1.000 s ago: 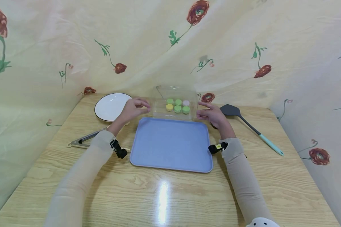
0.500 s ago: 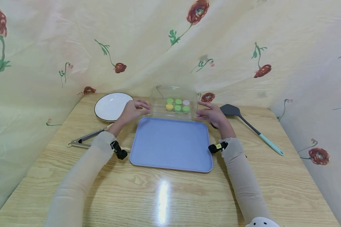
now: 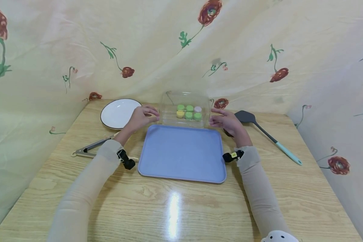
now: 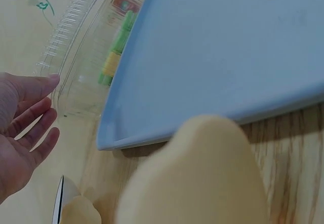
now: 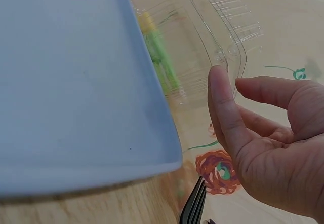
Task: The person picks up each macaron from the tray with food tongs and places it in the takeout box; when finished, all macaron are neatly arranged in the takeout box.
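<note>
A clear plastic box (image 3: 184, 123) stands behind the blue tray (image 3: 183, 154), with several green, yellow and pale pink macarons (image 3: 189, 116) inside. My left hand (image 3: 143, 117) pinches its left rim. In the left wrist view the thumb (image 4: 40, 85) lies over the rim, the other fingers bent below it. My right hand (image 3: 228, 124) pinches the right edge. In the right wrist view the forefinger (image 5: 223, 89) and the thumb meet at the ribbed rim. The tray's raised edge hides part of the macarons in both wrist views.
A white dark-rimmed plate (image 3: 119, 112) stands beyond the left forearm. Spread metal tongs (image 3: 93, 146) with beige tips lie partly beneath that arm. At the right lies a dark spatula (image 3: 264, 132) with a mint handle. A dark pronged tip (image 5: 195, 203) shows below the right hand. Floral cloth hangs behind.
Both hands stay at the ends of the box, with only a slight shift of the right wrist. The box, macarons and tray keep their places.
</note>
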`<action>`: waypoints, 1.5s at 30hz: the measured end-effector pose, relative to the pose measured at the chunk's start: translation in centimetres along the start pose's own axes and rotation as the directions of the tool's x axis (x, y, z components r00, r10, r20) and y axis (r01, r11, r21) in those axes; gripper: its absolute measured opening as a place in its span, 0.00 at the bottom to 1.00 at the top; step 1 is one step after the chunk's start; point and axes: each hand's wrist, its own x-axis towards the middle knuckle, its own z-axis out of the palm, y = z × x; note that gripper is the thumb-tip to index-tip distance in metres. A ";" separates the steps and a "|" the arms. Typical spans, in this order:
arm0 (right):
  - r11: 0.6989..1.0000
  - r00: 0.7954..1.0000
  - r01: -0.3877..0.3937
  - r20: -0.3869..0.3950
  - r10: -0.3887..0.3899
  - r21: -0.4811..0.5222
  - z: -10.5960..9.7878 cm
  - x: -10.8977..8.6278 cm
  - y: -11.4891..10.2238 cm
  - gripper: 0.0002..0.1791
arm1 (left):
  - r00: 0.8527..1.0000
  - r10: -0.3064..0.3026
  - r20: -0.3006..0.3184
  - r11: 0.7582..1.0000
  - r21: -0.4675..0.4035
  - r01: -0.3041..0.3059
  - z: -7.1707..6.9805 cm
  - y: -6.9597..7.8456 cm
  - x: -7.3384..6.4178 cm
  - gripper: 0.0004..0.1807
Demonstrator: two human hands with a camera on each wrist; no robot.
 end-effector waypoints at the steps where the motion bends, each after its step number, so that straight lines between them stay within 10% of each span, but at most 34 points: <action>1: 1.000 1.000 0.001 0.006 -0.001 -0.010 -0.1 0.0 0.0 0.33 | 1.000 0.003 0.001 1.000 0.004 -0.003 0.0 0.0 0.0 0.10; 21: 0.995 0.992 -0.037 0.117 0.048 -0.089 0.5 -1.9 -2.4 0.39 | 1.000 -0.005 0.012 1.000 0.027 0.005 0.0 0.1 -0.2 0.11; 34: 0.992 0.987 -0.077 0.137 0.090 -0.096 0.9 -1.8 -2.6 0.39 | 0.966 -0.258 0.027 0.946 -0.194 0.259 0.1 -0.6 0.2 0.18; 45: 0.992 0.990 -0.067 0.113 0.079 -0.105 0.3 -0.5 -1.0 0.33 | 0.941 -0.327 0.083 0.900 -0.275 0.337 0.0 -1.1 0.4 0.21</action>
